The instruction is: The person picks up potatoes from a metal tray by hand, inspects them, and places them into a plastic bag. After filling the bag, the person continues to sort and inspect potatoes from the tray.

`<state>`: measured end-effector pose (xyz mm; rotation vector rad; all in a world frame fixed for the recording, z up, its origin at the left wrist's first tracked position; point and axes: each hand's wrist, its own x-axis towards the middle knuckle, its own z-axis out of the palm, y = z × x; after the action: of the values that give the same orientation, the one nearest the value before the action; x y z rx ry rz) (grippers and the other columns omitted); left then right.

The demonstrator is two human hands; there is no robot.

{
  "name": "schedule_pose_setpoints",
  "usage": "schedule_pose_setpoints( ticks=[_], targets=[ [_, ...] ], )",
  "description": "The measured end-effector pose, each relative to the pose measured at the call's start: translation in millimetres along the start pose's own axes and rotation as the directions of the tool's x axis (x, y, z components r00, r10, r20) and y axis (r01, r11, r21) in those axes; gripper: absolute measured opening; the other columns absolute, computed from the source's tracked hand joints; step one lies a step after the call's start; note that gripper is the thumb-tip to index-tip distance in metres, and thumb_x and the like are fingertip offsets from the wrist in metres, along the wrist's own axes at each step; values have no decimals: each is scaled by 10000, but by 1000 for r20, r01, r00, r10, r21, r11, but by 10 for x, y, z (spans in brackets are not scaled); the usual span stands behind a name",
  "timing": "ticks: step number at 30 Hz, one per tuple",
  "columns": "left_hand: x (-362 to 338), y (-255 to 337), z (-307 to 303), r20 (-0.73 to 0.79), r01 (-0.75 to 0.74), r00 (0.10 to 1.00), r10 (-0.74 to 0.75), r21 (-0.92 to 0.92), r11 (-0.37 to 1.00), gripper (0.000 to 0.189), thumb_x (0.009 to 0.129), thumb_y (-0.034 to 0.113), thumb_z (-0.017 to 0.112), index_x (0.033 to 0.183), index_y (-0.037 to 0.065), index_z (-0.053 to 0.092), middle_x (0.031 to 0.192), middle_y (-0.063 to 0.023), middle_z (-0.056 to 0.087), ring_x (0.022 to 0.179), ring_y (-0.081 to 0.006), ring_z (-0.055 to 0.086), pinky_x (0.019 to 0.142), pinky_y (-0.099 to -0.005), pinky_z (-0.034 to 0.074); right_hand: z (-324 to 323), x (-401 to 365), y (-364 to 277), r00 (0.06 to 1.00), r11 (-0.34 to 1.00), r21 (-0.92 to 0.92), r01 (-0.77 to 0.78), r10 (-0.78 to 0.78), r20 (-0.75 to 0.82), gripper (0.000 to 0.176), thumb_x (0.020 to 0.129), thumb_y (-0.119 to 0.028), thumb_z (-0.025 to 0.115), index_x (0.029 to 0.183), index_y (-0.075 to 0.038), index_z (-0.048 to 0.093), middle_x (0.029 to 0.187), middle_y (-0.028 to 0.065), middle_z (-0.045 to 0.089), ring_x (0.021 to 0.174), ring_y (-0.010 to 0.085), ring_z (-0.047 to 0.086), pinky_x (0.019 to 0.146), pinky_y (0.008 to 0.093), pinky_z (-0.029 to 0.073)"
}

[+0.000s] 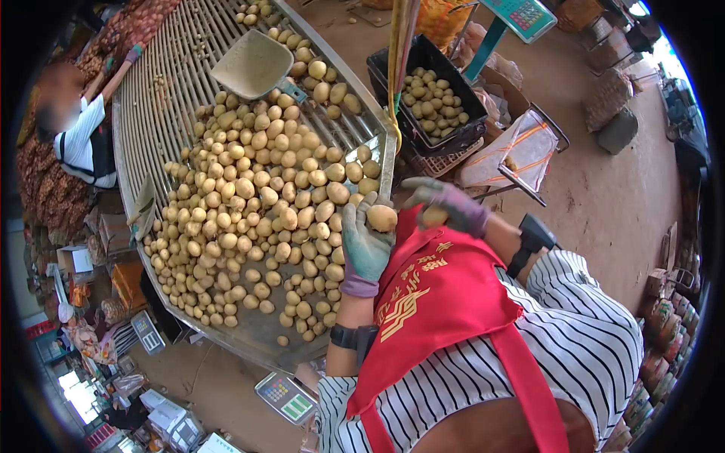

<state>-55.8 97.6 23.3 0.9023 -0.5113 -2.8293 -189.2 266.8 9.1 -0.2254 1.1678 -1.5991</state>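
Many round, yellow-brown potatoes lie heaped on a slatted metal sorting table. My left hand, in a green and purple glove, is closed on a larger potato at the table's right edge. Just right of it, my right hand, in a grey and purple glove, is blurred, with a potato at its fingers, in front of the red apron. A metal scoop lies on the slats above the heap.
Beyond the table's right edge stands a black crate holding potatoes, beside a white sack on a metal frame. A scale is at the top and another below the table. Another person reaches over the far left edge.
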Motion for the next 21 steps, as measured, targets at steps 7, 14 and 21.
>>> schedule_pose_setpoints(
  ticks=[7, 14, 21],
  targets=[
    [-46, -208, -23, 92, -44, 996, 13, 340, 939, 510, 1010, 341, 370, 1398, 12, 403, 1328, -101, 512, 1178, -206, 521, 1016, -333, 429, -15, -43, 163, 971, 927, 373, -31, 116, -208, 226, 853, -167, 692, 1023, -90, 564, 900, 15, 602, 786, 131, 608, 705, 332, 553],
    [-164, 30, -638, -114, -84, 985, 126, 313, 946, 445, 992, 310, 461, 1309, -3, 476, 1243, -109, 546, 1114, -209, 544, 983, -336, 462, -2261, -661, 184, 678, 543, 591, 596, 54, -733, 275, 869, -363, 617, 918, -97, 571, 927, 91, 600, 872, 268, 610, 751, 396, 558],
    [-391, 28, -972, -284, -143, 936, 207, 229, 963, 405, 982, 277, 492, 1280, 4, 514, 1200, -100, 571, 1074, -214, 563, 958, -347, 488, -1947, -456, 35, 744, 906, 324, 272, 15, -668, 305, 929, -340, 575, 1062, -67, 567, 1043, 144, 615, 919, 306, 631, 822, 399, 548]
  ],
)
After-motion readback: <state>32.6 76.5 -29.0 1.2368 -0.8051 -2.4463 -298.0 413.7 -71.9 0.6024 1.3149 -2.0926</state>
